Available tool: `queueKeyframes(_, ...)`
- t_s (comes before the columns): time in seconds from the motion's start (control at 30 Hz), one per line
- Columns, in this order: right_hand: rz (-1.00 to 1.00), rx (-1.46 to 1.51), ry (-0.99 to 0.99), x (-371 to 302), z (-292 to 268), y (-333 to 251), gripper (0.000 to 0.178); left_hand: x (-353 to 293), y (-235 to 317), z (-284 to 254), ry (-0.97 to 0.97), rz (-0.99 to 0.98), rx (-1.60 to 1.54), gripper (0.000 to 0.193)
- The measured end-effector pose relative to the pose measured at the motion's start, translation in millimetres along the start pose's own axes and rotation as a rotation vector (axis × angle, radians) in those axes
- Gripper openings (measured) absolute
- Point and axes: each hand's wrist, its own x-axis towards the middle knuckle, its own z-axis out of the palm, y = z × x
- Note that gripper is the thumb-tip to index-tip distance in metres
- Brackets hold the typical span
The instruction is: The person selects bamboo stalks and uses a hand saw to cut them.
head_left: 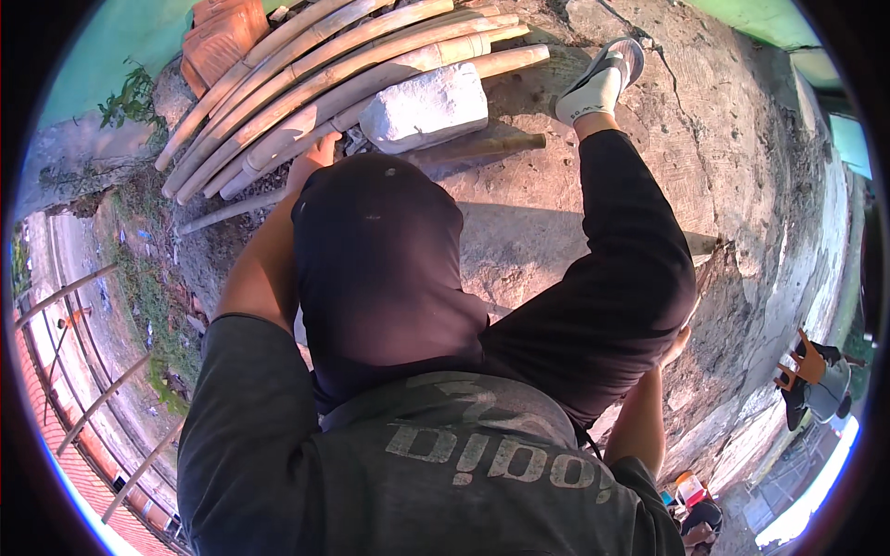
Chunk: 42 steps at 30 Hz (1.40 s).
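- Bamboo poles point(334, 86) are fanned out just beyond the left fingers, with their ends spread to the left and right of them.
- Left hand point(321, 154) is extended past the left knee point(380, 232) to the near edge of the bundle; its fingertips are partly hidden, so whether a pole is grasped cannot be told.
- Right hand point(679, 347) is placed beside the bent right leg point(640, 222), well apart from the poles; its fingers are mostly covered, and their state cannot be told.
- White block point(426, 109) is seen just right of the left fingers, overlapping the nearest pole; that pole could be pinned, so the block is best checked before any pull.
- Handling at the bundle's edge appears to be in hand; one pole alone should be gripped, with fingers kept out of gaps where neighbouring poles could roll.
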Motion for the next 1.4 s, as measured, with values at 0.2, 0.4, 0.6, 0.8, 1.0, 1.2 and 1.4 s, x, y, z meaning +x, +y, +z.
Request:
queueKeyframes(0.2,-0.154,-0.313,0.376,-111,-167,-22,0.041,-25,-29,41,0.521,0.265,0.268,0.043)
queueKeyframes(0.4,-0.072,0.0,-0.046,52,55,-19,0.023,-1,-3,78,0.185,0.245,0.091,0.041)
queueKeyframes(0.6,-0.605,-0.506,0.917,-299,-254,-138,0.015,-41,-53,65,-0.023,0.073,0.01,0.038)
queueKeyframes(0.8,-0.667,-0.618,0.872,-323,-193,-170,0.013,-60,-4,-5,-0.077,0.148,-0.138,0.035)
queueKeyframes(1.0,-0.739,-0.544,0.756,-303,-136,-190,0.018,-67,-9,-51,0.115,0.2,-0.028,0.034)
queueKeyframes(1.2,-0.744,-0.47,0.499,-297,-78,-192,0.024,-47,27,-84,0.188,0.139,-0.013,0.055)
queueKeyframes(1.4,-0.703,-0.338,0.292,-301,-22,-159,0.024,-25,34,-83,0.081,0.071,-0.012,0.076)
